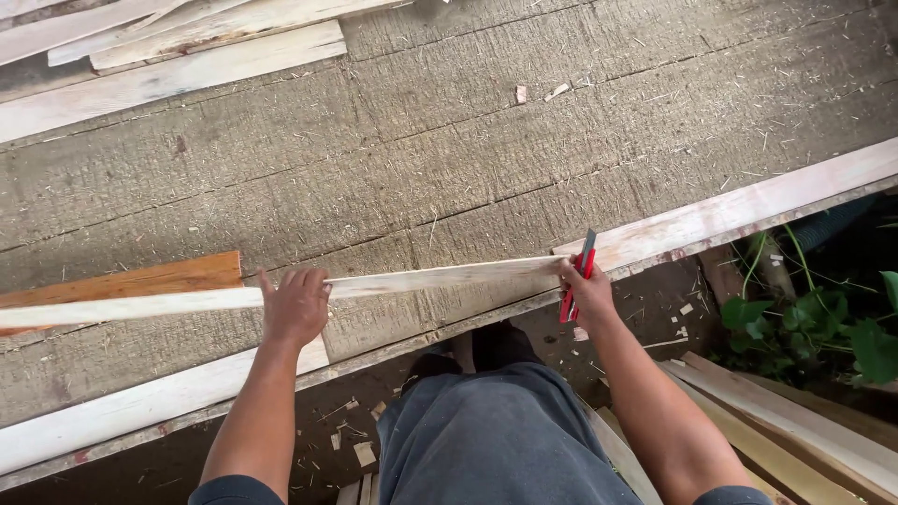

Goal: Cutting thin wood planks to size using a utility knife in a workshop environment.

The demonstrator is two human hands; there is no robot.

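A thin strip (421, 278) lies on the table (449, 140) between the hands, a board (140, 278) left of the left hand (295, 306), stacked boards (168, 47) far beyond it.

Desk (486, 140) centre: broad bare planking, only small wood chips (538, 93); a hand passes freely there. Far left corner blocked by stacked boards (168, 47). Near edge: thin slat (421, 279) lies across, pinned by left hand (295, 307) and right hand (585, 290). Orange board (140, 278) crowds left side. Plants (823, 327) and loose planks (795, 430) fill ground right.
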